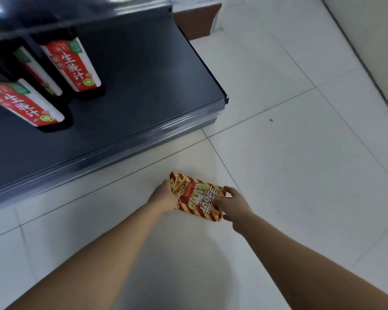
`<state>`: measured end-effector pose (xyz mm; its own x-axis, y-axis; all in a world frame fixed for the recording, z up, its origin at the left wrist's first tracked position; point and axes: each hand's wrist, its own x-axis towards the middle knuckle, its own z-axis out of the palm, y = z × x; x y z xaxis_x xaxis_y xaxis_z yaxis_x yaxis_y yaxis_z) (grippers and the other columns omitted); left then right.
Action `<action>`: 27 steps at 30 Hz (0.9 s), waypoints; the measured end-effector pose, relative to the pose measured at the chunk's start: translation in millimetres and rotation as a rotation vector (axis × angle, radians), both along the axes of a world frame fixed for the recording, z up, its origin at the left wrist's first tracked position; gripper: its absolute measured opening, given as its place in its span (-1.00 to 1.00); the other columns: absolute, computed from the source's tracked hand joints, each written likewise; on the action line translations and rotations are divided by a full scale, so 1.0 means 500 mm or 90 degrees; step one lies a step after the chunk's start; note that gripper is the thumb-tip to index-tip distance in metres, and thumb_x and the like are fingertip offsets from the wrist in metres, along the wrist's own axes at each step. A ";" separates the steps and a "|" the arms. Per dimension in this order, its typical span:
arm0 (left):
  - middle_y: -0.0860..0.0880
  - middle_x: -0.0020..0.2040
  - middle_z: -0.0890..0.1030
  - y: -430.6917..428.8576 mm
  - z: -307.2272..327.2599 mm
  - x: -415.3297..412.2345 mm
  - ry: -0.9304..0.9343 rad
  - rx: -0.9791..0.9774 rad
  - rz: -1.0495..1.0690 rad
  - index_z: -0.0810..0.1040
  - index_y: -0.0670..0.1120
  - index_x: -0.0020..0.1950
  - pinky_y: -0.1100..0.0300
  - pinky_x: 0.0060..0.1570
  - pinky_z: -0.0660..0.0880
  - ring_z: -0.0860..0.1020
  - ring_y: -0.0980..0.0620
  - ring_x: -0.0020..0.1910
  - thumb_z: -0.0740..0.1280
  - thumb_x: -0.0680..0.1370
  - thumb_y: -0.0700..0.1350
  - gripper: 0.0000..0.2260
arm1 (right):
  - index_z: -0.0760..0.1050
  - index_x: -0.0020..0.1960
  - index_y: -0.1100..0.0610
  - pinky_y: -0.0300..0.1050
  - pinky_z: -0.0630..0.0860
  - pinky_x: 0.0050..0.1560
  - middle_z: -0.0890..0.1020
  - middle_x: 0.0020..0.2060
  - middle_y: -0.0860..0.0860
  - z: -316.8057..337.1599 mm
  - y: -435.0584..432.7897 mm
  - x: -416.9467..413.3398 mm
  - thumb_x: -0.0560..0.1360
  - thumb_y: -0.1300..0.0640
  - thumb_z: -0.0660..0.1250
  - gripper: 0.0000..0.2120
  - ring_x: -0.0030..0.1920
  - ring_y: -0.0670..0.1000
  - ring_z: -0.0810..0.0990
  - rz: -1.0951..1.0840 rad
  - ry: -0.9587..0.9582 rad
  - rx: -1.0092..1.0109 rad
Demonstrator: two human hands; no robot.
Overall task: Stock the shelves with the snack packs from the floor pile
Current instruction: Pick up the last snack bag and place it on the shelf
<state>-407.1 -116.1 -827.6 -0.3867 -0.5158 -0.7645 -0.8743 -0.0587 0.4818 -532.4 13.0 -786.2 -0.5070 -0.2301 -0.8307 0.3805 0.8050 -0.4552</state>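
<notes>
- The snack pack [197, 196], striped red and gold, lies low on the white tiled floor [300, 175], at about 5 o'clock from the front corner of the dark shelf [143, 86]. Whether it has lifted clear of the tiles cannot be told.
- The left hand [164, 195] has its grip clenched on the pack's 9 o'clock end. The fingers are tucked round the edge and mostly hidden, likely so that the bag can be raised without sagging.
- The right hand [235, 203] takes the opposite end, at 3 o'clock. Thumb and fingers are spread and curled onto the short edge, grasping the pack, so the bag is caught between the two hands. Taking a puffy, slippery bag from both ends is probably the surest way to hold it flat.
- The pack lies slantwise, its long side running from roughly 10 to 4 o'clock, which suits the angle of both forearms reaching down.
- The shelf has a wide bare stretch at its right, toward 12 o'clock from the hands (a likely landing place). Tall red-labelled bottles [73, 63] stand near 10 o'clock.
- No other snack pack is in view.
</notes>
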 end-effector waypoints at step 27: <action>0.04 -0.08 0.52 -0.013 1.241 0.546 0.203 -0.183 0.505 0.29 0.07 0.30 0.20 -0.19 0.42 0.48 -0.03 -0.07 0.37 0.55 -0.14 -0.60 | 0.55 -0.04 -0.02 0.08 0.58 0.12 0.66 -0.08 -0.03 1.168 -0.218 0.362 0.48 0.21 0.42 -0.84 -0.04 0.03 0.64 0.498 0.072 -0.393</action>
